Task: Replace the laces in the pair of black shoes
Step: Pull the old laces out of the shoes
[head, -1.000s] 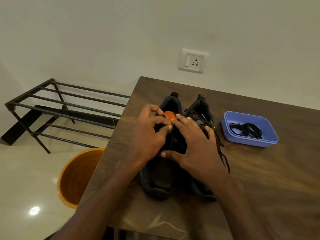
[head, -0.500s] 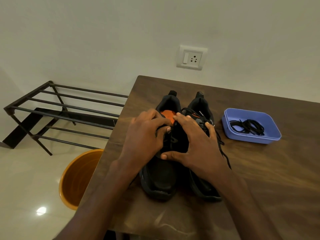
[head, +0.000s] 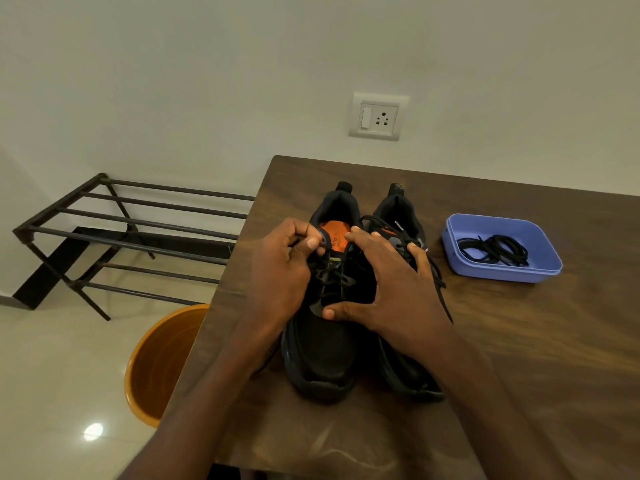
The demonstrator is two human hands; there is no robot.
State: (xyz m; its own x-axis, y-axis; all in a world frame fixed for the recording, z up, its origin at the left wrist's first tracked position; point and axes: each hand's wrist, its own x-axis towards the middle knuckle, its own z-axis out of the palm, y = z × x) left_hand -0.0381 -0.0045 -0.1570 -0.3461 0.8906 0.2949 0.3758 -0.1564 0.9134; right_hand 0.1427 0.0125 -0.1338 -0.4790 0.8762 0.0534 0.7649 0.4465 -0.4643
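On the brown wooden table (head: 519, 341), two black shoes stand side by side, toes toward the person and heels toward the wall; the left shoe (head: 322, 348) has a smooth, rounded black toe cap, a thick dark sole and an orange insole (head: 334, 235) showing inside its open collar; its black lace (head: 330, 275) runs loosely through the eyelets, slack and uneven rather than drawn tight; the right shoe (head: 401, 372), just beside the left shoe and touching it along the side, is partly hidden under the right hand, with a small orange mark near its tongue and its own black lace trailing loose down its outer side onto the table. The left hand (head: 280, 271) sits over the left shoe's upper eyelets, its thumb and forefinger curled together and pinching the lace near the collar; the right hand (head: 391, 285) lies spread across both shoes, fingers straight and fanned, the thumb pressing on the left shoe's vamp just below the lacing. To the right of the shoes, apart from them, a blue plastic tray (head: 540, 271) holds a bundle of black laces (head: 495, 249). Left of the shoes, beyond the table edge, an orange bucket (head: 156, 368) stands on the floor, with a black metal rack (head: 121, 237) farther off.
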